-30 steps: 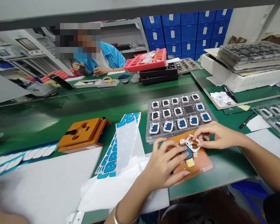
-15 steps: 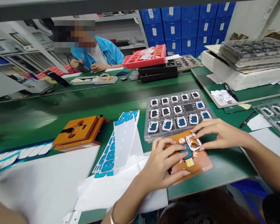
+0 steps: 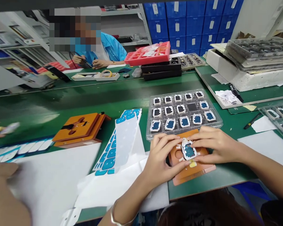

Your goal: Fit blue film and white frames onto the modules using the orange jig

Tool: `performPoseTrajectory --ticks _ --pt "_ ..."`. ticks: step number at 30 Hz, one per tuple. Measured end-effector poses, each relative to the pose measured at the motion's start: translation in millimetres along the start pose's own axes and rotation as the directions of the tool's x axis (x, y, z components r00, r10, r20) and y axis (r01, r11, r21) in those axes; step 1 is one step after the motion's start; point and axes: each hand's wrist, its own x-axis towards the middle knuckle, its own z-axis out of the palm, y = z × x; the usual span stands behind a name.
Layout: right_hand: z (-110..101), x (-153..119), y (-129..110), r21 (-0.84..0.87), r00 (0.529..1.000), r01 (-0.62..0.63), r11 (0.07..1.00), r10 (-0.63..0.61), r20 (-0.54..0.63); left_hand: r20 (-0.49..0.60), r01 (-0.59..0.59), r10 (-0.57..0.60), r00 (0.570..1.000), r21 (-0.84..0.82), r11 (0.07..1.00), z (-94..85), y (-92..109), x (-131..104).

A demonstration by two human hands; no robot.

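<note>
Orange fixture board [image 3: 187, 177] at the near edge of the counter [image 3: 129, 94]; white frame [image 3: 184, 153] lies over it, between both hands, blue insert [image 3: 189, 151] showing inside the frame's opening. Change: half a second ago frame and insert sit side by side, left hand on insert, right on frame; now frame surrounds insert, so the two are probably being handled as one piece, though full seating can't be told. Right hand [image 3: 218, 145] is partly closed, thumb and fingers pinching the frame's right side. Left hand [image 3: 159, 159] is half curled, fingertips by upper left, thumb by lower left; gripping or just steadying, can't tell. Just beyond the board: clear tray [image 3: 149, 136], three rows of similar framed pieces, blue or black centres, one middle-row pocket without a frame. Left of tray, sheet of blue stickers [image 3: 112, 153]. Far side: co-worker in blue sleeve [image 3: 114, 47], red tray [image 3: 161, 54], stacked blue bins [image 3: 176, 29].
</note>
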Motion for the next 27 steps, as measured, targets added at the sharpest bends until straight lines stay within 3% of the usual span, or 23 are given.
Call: performPoseTrajectory --ticks 13,18,24,27 --pt "-0.2 -1.6 0.2 -0.039 0.997 -0.034 0.999 0.037 0.071 0.019 0.006 -0.007 1.0 0.027 1.0 0.8 1.4 0.0" --pt "-0.2 -0.8 -1.9 -0.059 0.988 -0.049 0.997 0.057 0.145 0.095 0.07 -0.066 0.993 -0.035 0.997 0.1 -0.2 0.3" --pt "-2.6 -0.6 -1.5 0.032 0.988 -0.114 0.993 0.109 0.111 0.133 0.077 -0.047 0.99 -0.229 0.97 -5.5 -0.1 -2.4" --pt "0.3 -2.1 -1.8 0.126 0.976 -0.21 0.97 0.201 0.082 0.173 0.04 -0.003 0.985 -0.213 0.976 -4.5 0.9 -4.6"
